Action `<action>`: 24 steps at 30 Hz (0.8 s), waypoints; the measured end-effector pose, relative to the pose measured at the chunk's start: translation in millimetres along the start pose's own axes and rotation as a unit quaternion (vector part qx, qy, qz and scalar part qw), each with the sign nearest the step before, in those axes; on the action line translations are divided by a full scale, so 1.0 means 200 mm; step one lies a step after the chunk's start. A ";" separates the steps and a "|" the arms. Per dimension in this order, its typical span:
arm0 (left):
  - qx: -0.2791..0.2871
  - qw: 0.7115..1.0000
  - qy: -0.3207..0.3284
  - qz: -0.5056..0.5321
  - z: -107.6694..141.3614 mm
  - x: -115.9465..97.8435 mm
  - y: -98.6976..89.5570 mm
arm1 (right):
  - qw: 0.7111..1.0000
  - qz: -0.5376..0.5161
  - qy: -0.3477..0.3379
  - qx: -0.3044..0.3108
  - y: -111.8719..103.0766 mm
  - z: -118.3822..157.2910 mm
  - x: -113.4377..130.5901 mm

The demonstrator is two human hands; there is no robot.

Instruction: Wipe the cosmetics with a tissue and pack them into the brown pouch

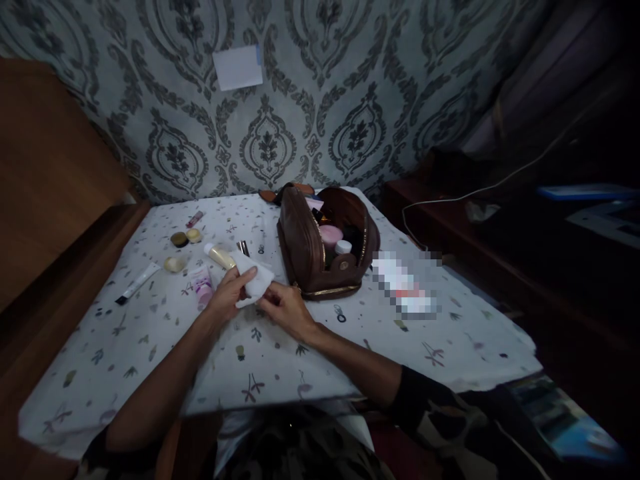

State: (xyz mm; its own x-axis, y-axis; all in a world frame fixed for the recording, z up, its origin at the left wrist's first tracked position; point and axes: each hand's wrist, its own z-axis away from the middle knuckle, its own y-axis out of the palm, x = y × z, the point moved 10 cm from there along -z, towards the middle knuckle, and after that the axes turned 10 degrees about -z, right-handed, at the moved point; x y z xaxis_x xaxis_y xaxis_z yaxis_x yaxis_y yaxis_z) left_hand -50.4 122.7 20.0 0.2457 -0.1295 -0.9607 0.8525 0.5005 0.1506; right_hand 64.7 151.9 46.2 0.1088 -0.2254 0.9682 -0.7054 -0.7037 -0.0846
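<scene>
A white cloth or wipe (259, 280) is held between my hands over the table, in front of the brown bag. My left hand (227, 293) grips its left side, thumb on top. My right hand (290, 310) pinches its lower right edge with the fingers closed. Just behind the white piece lie a cream-coloured tube (220, 256) and a small dark shiny item (243, 248). To the left of my left hand is a pink and white tube (202, 285). The brown bag (305, 247) stands unzipped, with a pink round item (331, 235) and a white-capped container (343, 247) inside.
On the patterned tablecloth (320, 373), a white tube with a black cap (137, 283), small round jars (174, 265) and a small pinkish tube (195, 219) lie at the left. A blurred-out item (407, 287) rests right of the bag. A pale cable (465, 198) runs at the right.
</scene>
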 end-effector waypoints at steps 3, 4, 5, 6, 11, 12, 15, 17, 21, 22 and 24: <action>0.001 1.000 0.024 -0.016 0.01 -0.03 -0.01 | 0.999 0.023 -0.033 -0.031 -0.05 0.00 0.09; 0.005 0.999 0.032 -0.026 0.01 -0.04 -0.01 | 0.998 0.021 -0.041 -0.049 -0.08 0.01 0.12; 0.012 0.998 0.039 -0.039 0.01 -0.05 -0.01 | 0.996 0.014 -0.046 -0.069 -0.11 0.01 0.15; 0.025 0.997 0.044 -0.056 0.02 -0.05 -0.01 | 0.995 0.004 -0.049 -0.085 -0.14 0.01 0.17; 0.157 0.972 0.058 -0.167 0.09 -0.05 0.11 | 0.995 -0.044 -0.049 -0.076 -0.18 -0.01 0.27; 0.182 0.965 0.058 -0.181 0.11 -0.04 0.13 | 0.995 -0.047 -0.053 -0.066 -0.18 -0.01 0.29; 0.239 0.947 0.055 -0.206 0.18 -0.04 0.20 | 0.992 -0.068 -0.073 -0.080 -0.23 0.01 0.36; 0.274 0.936 0.037 -0.219 0.22 -0.01 0.24 | 0.984 -0.111 -0.077 -0.119 -0.31 0.03 0.39; 0.306 0.919 -0.006 -0.247 0.25 0.07 0.27 | 0.964 -0.211 -0.046 -0.157 -0.41 0.09 0.38; 0.311 0.916 -0.010 -0.255 0.26 0.08 0.27 | 0.960 -0.231 -0.038 -0.151 -0.41 0.10 0.37; 0.325 0.907 -0.009 -0.268 0.27 0.10 0.29 | 0.955 -0.264 -0.027 -0.131 -0.40 0.12 0.35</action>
State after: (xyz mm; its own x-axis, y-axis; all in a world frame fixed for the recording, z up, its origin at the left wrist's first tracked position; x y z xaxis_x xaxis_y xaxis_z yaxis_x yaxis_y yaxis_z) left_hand 29.2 103.9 21.7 -0.2811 -0.2222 -0.9336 0.9422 -0.2488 -0.2244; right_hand 144.2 176.3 114.9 0.5280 0.0755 0.8459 -0.6924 -0.5384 0.4803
